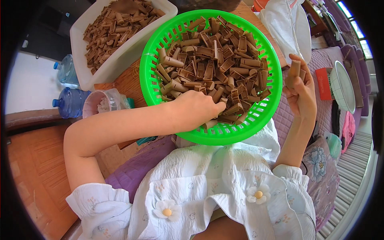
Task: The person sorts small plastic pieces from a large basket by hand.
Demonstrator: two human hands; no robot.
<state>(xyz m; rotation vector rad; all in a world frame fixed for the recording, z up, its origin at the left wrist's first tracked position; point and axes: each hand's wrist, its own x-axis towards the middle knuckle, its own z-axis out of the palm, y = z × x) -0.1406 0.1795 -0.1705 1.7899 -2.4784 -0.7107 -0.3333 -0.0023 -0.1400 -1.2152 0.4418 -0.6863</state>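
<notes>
A person in a white textured garment with flower appliqués point(180, 184) fills the lower middle of the frame. Above, at the centre, is a round bright-green slotted plastic basket point(216, 138), heaped with short brown half-round, trough-like pieces point(209, 72). A white rectangular plastic tub point(132, 50) at upper left holds many more of them. Parts of a brown wooden bench point(129, 85) show between the two and at upper right of the basket. The left hand point(198, 110), at the basket's lower middle, has its fingers bent down among the pieces; whether it grips one cannot be told. The right hand point(301, 90), raised right of the basket, is partly closed, fingers and thumb around at least one brown piece point(294, 69).
</notes>
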